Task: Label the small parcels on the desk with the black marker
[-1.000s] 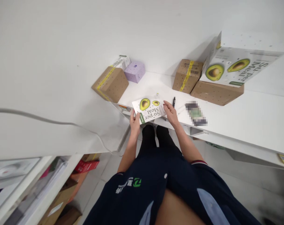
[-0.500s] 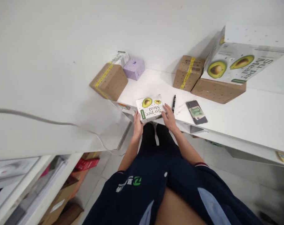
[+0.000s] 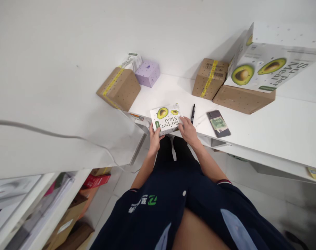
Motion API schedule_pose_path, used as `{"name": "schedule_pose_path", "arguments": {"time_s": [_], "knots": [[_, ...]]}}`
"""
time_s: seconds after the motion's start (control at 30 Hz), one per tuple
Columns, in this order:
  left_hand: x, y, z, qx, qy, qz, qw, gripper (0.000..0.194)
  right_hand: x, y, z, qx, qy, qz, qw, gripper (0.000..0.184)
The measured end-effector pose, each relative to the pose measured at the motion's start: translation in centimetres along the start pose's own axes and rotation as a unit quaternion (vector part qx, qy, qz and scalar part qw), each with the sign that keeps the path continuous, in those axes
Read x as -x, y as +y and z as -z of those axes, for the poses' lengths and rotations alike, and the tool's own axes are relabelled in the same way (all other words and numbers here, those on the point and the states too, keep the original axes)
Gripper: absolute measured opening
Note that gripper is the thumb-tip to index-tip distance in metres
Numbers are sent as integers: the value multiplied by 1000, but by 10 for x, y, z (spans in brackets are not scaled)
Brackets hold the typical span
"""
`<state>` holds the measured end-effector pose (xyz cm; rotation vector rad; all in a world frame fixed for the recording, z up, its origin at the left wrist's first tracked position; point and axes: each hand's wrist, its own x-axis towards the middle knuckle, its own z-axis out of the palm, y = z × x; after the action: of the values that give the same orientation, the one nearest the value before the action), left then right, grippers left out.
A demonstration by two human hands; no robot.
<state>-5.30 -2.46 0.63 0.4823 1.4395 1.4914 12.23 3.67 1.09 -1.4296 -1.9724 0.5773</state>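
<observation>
A small white box printed with avocados (image 3: 166,118) rests at the near edge of the white table (image 3: 264,128). My left hand (image 3: 155,133) grips its left near corner with fingers curled around it. My right hand (image 3: 187,129) holds its right side, fingers pressed on the top and side. A black pen (image 3: 192,113) lies just right of the box, and a phone (image 3: 218,123) lies face down further right.
At the table's back stand a brown carton with yellow tape (image 3: 119,88), a lilac box (image 3: 147,73), another taped carton (image 3: 209,78), and a large avocado-printed box (image 3: 267,64) on a brown carton (image 3: 242,99). Shelves with papers and cartons (image 3: 66,215) lie lower left. A grey cable (image 3: 56,133) crosses the left.
The avocado piece was flat and wider a second ago; now it stands as a compact box, and both hands have closed in on its sides.
</observation>
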Motion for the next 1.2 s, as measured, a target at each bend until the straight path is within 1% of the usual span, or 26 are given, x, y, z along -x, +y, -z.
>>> {"name": "schedule_pose_path", "arguments": {"time_s": [0.1,0.27,0.57,0.7,0.77,0.83,0.9,0.93,1.0,1.07,1.1,1.13,1.2], "knots": [[0,0,-1,-3,2,-2,1000,66,0,-5,2,23,-5,-13,1000,46],[0,-1,0,-9,-6,-8,1000,64,-1,-7,2,39,3,-13,999,45],[1,2,2,-16,-15,-4,1000,64,1,-2,-3,23,27,0,999,44],[0,2,1,-8,-13,-2,1000,67,1,-3,-7,15,32,-11,999,45],[0,2,0,-6,-8,-6,1000,69,1,-2,-7,1,29,-12,1000,45],[2,3,-1,-16,-3,-20,1000,70,-1,1,-6,-34,32,-12,999,45],[7,8,-5,-38,-5,-54,998,70,-2,5,-4,-87,38,-31,995,45],[11,11,-7,-54,-7,-85,995,69,-3,7,-3,-116,37,-51,991,46],[18,21,-12,-93,0,-169,981,65,-3,9,-3,-171,31,-104,979,48],[24,32,-17,-145,22,-259,955,59,0,8,-7,-217,21,-151,964,50],[26,38,-19,-171,33,-296,939,57,2,7,-10,-232,16,-162,959,50],[27,43,-21,-198,43,-326,924,55,4,6,-13,-238,11,-162,958,51],[26,50,-26,-255,50,-369,892,54,9,3,-20,-222,6,-129,967,49]]}}
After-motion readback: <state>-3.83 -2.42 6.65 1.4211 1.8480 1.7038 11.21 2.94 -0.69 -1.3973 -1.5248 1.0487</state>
